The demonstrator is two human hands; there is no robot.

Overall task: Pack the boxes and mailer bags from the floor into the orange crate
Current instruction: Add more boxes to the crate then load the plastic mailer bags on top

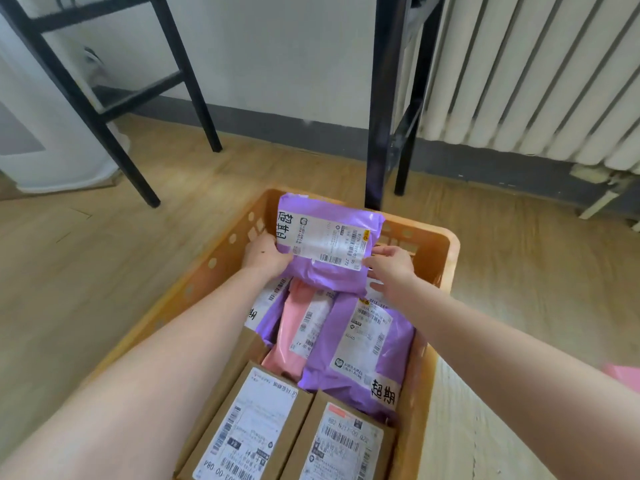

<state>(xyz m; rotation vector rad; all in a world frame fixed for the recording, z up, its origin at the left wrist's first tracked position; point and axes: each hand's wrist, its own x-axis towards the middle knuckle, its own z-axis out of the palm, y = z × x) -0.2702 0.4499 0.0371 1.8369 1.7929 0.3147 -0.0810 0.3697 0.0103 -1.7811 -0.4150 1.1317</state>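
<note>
One purple mailer bag (329, 247) is in hand, held tilted over the far end of the orange crate (446, 251), label side up. The left grip (263, 254) holds the bag's left edge with fingers curled behind it. The right grip (391, 265) pinches the lower right corner, thumb on the label. Whether the bag's lower edge touches the load beneath cannot be told.

Contents noted below it: a pink mailer bag (294, 327) lies between a second purple bag (360, 351) and a third purple bag (273, 306). Two cardboard boxes (249, 420) sit side by side at the near end. The load appears close to rim height.

Risks, in my judgement:
- The film is slick and the bags below lie slanted. Laid flat on top, the held bag may slide toward the far wall or over the rim.
- The upper end of the held bag stands above the far rim. Released from this height, it may tip outward onto the floor (104, 271).
- Pressing it into the far gap may buckle the pink mailer bag or crease the labels.
- A black frame leg (377, 133) stands just beyond the far rim. A forward push may drive bag or knuckles against it.

A pink shape (623, 375) shows at the right edge of view, on the floor. It may be an unpacked mailer, but it is too cut off to tell.
</note>
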